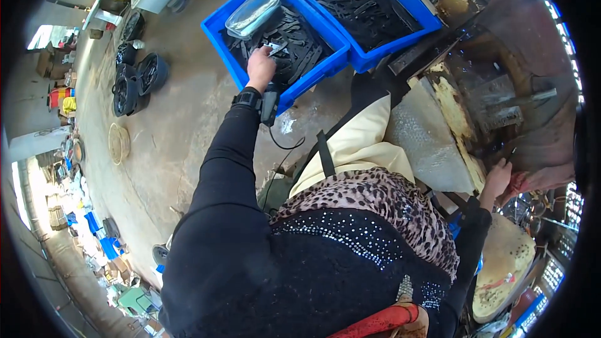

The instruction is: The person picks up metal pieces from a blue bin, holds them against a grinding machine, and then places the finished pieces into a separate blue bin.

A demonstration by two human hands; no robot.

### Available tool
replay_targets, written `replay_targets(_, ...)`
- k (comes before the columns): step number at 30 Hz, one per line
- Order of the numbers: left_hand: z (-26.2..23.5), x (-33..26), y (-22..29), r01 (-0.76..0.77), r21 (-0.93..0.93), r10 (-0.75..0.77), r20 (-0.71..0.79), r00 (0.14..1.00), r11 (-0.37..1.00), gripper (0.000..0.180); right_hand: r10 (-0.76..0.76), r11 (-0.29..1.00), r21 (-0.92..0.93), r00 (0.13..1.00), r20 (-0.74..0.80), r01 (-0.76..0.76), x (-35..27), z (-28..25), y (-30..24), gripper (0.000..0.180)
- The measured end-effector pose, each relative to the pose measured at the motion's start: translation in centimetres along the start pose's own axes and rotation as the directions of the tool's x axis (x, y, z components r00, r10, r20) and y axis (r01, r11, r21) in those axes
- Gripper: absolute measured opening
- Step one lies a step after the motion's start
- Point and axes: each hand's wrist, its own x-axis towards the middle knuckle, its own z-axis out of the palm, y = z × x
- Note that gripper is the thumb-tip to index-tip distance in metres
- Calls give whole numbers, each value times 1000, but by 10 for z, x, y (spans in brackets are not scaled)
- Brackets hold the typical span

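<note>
My left hand (260, 67) reaches into a blue plastic crate (232, 66) full of dark flat strips (303, 50). Its fingers are closed around a small silvery piece (273, 48), too small to name. Beside that hand, on the strips, lies a clear oval plastic tub (253, 14) with pale contents. Far to the right, my right hand (498, 179) is closed at the near side of a dark, wet-looking work surface (501, 66). A thin dark tip (512, 152) shows beyond its fingers; what it belongs to cannot be made out. Reddish cloth (516, 184) touches that hand.
A second blue crate (432, 24) of dark strips adjoins the first. Bubble wrap (426, 131) lies by the worn yellow edge (454, 103) of the bench. Black buckets (153, 74) and a round basket (118, 144) stand on the floor at left. A red handle (375, 321) crosses near my body.
</note>
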Motion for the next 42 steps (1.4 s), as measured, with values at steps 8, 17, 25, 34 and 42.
replay_targets(8,11,14,19,65,54,-64,-19,998,996,28,4,999,-40,999,49,-2,-1,-7,-2,18)
replay_targets(17,58,38,88,-283,60,283,3,959,957,23,59,998,-16,997,42,-58,-4,-16,-11,20)
replay_targets(25,36,71,156,-342,-2,326,-291,899,940,18,223,968,108,974,44,-226,-8,-29,-30,29)
replay_targets(34,76,114,204,-548,419,296,529,795,724,17,246,960,126,968,53,-250,-10,-37,-42,36)
replay_targets(42,98,90,221,-750,345,580,481,658,565,16,268,957,98,961,71,-274,-15,-35,-47,36)
